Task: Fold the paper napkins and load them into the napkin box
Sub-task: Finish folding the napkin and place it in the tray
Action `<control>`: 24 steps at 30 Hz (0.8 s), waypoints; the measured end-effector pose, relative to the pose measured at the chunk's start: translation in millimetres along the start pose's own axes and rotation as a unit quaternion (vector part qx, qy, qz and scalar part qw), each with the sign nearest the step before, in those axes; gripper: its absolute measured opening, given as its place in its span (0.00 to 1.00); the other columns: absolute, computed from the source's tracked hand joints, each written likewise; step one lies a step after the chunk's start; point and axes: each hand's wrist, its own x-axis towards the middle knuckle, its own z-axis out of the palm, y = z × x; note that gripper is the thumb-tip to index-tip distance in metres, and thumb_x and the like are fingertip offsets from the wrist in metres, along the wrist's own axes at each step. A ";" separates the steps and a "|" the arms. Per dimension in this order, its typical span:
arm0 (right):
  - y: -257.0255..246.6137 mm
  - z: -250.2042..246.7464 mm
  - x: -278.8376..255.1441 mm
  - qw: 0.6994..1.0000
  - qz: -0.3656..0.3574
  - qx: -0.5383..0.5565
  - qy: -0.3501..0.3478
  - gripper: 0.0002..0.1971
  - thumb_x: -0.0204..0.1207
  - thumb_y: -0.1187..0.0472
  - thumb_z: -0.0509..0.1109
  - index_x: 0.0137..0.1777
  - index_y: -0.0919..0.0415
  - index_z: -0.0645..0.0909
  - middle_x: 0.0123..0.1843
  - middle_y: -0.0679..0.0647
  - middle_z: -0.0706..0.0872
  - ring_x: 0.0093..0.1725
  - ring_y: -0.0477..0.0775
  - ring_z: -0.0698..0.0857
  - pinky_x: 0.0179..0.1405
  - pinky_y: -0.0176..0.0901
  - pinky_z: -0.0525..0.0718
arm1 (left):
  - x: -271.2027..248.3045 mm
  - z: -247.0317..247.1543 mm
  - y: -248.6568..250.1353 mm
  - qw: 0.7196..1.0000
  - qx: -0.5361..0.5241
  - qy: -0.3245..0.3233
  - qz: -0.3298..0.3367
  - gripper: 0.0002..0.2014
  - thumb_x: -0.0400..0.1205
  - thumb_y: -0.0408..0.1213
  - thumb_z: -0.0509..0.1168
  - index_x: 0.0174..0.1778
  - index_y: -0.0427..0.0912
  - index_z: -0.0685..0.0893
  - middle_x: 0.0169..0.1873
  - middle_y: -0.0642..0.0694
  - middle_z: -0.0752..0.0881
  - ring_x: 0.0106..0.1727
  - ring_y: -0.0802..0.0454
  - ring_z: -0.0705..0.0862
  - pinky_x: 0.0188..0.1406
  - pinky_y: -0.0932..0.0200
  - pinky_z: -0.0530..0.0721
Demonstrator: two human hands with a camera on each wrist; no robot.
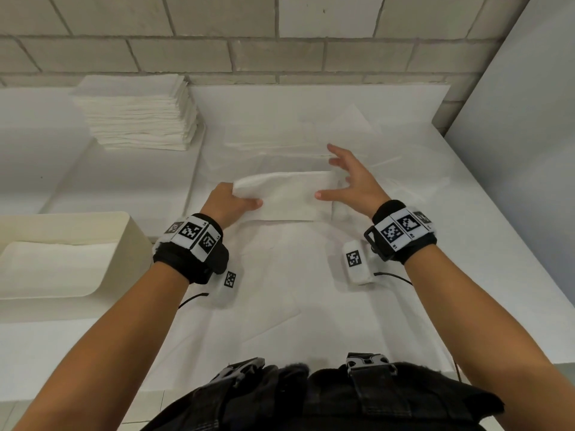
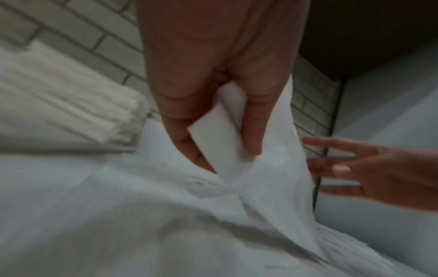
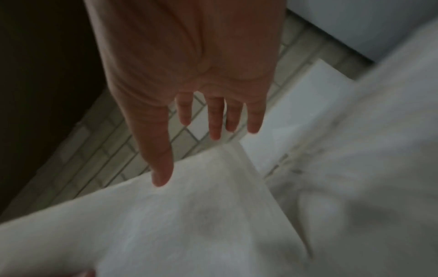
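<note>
left hand [image 1: 228, 204] pinches folded napkin [image 1: 287, 194] end to lift it | right hand [image 1: 353, 180] released, fingers spread | napkin box [image 1: 133, 241] waits left

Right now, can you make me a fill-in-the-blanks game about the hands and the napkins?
1. The napkin is pinched by the ____ hand.
2. The right hand has its fingers ____.
3. The tall napkin stack stands against the ____ wall.
4. The cream napkin box sits on the person's ____ side.

Missing words: left; spread open; brick; left
</note>
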 end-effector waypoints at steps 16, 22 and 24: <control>-63.3 29.4 13.8 0.970 0.019 0.244 -0.010 0.18 0.74 0.70 0.71 0.64 0.69 0.78 0.62 0.64 0.85 0.59 0.61 0.85 0.58 0.51 0.85 | -9.3 1.1 47.6 0.968 -0.233 -0.056 0.077 0.25 0.79 0.30 0.68 0.72 0.35 0.72 0.55 0.44 0.85 0.55 0.49 0.86 0.53 0.56 0.86; -58.4 37.4 10.1 0.981 -0.001 0.195 0.006 0.16 0.74 0.70 0.72 0.62 0.68 0.80 0.59 0.63 0.86 0.57 0.58 0.86 0.57 0.48 0.86 | -5.6 16.3 42.2 0.961 -0.262 -0.012 0.082 0.12 0.83 0.25 0.60 0.61 0.37 0.79 0.55 0.42 0.84 0.55 0.47 0.84 0.60 0.52 0.82; -49.1 40.9 10.0 0.985 0.017 0.170 0.006 0.18 0.73 0.70 0.72 0.63 0.69 0.80 0.59 0.63 0.86 0.59 0.60 0.85 0.59 0.50 0.84 | -2.8 23.2 34.1 0.971 -0.227 -0.023 0.074 0.14 0.83 0.26 0.60 0.64 0.37 0.78 0.58 0.41 0.83 0.59 0.44 0.83 0.64 0.48 0.80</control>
